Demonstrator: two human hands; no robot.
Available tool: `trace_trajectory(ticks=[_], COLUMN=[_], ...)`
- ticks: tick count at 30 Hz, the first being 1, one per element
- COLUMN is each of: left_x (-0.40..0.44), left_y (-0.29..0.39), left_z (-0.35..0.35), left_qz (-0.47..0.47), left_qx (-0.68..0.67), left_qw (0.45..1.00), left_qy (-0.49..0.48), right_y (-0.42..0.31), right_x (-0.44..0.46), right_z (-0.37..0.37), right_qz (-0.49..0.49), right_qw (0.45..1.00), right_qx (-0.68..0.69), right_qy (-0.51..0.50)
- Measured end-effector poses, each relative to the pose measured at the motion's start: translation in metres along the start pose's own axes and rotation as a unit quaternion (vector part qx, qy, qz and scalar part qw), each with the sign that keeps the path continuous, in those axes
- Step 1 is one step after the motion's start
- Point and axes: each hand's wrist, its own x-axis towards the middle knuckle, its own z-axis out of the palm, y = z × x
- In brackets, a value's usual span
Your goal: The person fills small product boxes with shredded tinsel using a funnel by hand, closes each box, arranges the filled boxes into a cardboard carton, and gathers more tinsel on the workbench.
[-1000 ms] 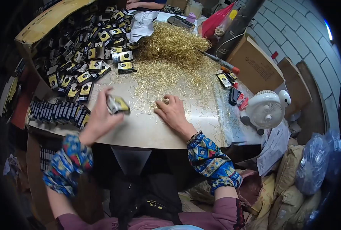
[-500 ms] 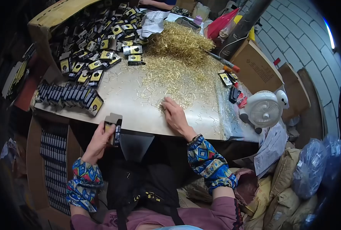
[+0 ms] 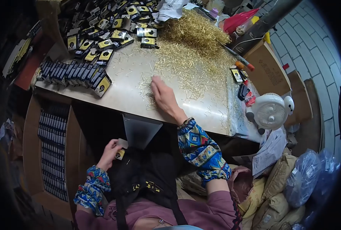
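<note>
Down below the table edge, my left hand (image 3: 108,155) grips a small black-and-yellow box (image 3: 120,154) whose pale end flap (image 3: 122,143) stands up. My right hand (image 3: 163,96) is over the table top, its fingers stretched out and slightly curved among thin gold-coloured metal pins (image 3: 147,90); the fingertips are smeared by motion. A large heap of the same pins (image 3: 197,32) rises farther back, with loose ones spread in front of it. To the left, a row of small boxes (image 3: 72,73) stands side by side along the table's front edge.
Many more boxes (image 3: 118,35) lie piled at the back left. Below left, a carton (image 3: 75,153) holds stacked boxes. A white fan (image 3: 270,111) stands on the right near a brown carton (image 3: 264,71). A grey chute (image 3: 141,130) hangs under the table edge.
My left hand has moved down with the box, away from the table edge toward my lap. My right hand has shifted left across the pins. The camera view has tilted.
</note>
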Motion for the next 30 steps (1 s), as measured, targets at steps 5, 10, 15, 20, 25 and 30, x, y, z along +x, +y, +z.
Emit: trace_trajectory(ticks=[5, 10, 15, 20, 25, 30], left_x=[-0.001, -0.015, -0.014, -0.025, -0.031, -0.015], left_y=[-0.005, -0.001, -0.013, -0.014, -0.019, -0.048], left_z=[0.036, 0.054, 0.055, 0.06, 0.075, 0.07], left_qz=[-0.007, -0.035, -0.015, 0.081, 0.208, 0.286], left_qx=[-0.044, -0.167, -0.136, -0.062, 0.2, 0.3], left_qw=[0.994, 0.983, 0.99, 0.994, 0.957, 0.903], left_qy=[-0.097, -0.061, -0.042, -0.03, 0.039, 0.112], right_y=[-0.02, -0.061, -0.101, -0.109, -0.088, -0.095], right_x=[-0.002, -0.049, -0.097, -0.116, -0.136, -0.176], right_z=[0.03, 0.062, 0.044, 0.006, 0.049, 0.081], right_qz=[-0.102, -0.065, -0.043, 0.082, 0.009, -0.024], right_qw=[0.969, 0.972, 0.986, 0.996, 0.998, 0.978], right_qx=[-0.226, -0.223, -0.162, 0.035, -0.06, -0.066], right_qy=[0.009, 0.023, -0.021, 0.006, -0.012, -0.194])
